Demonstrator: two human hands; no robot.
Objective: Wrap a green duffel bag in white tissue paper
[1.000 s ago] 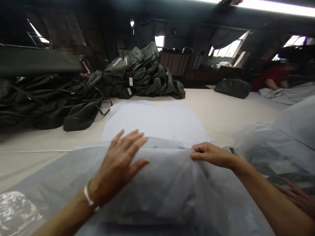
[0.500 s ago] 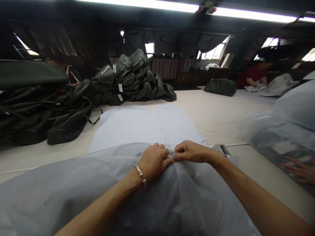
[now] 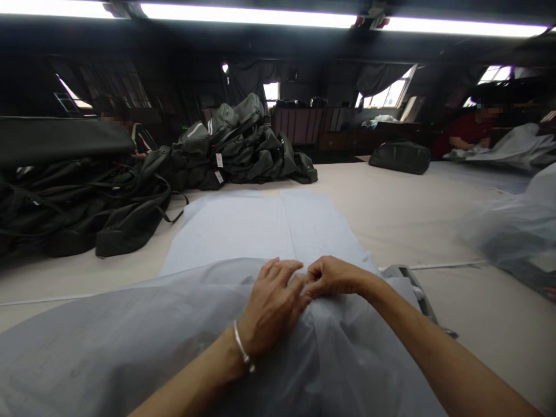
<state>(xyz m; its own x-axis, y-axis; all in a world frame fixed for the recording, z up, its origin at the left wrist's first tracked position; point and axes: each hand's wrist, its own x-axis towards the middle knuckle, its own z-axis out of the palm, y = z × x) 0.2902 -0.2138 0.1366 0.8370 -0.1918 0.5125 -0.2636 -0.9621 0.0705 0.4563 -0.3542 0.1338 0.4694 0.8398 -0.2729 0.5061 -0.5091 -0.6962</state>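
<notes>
A bulky item wrapped in a translucent grey cover bag (image 3: 130,341) lies on the table right in front of me. My left hand (image 3: 271,304), with a silver bracelet at the wrist, rests on the bag's far edge with its fingers curled onto the fabric. My right hand (image 3: 334,277) pinches a fold of the same fabric just beside it, and the two hands touch. A flat sheet of the same pale grey material (image 3: 260,229) stretches out on the table beyond them.
A heap of dark green bags (image 3: 243,142) sits at the back, more dark bags with straps (image 3: 87,202) at the left. One bag (image 3: 402,157) lies far right. A tape dispenser (image 3: 412,286) pokes out by my right forearm. Wrapped bundles (image 3: 512,231) lie right; people work behind.
My left hand went from flat on the bag to meeting the right hand at the fold. Another person's hand at the lower right has left view.
</notes>
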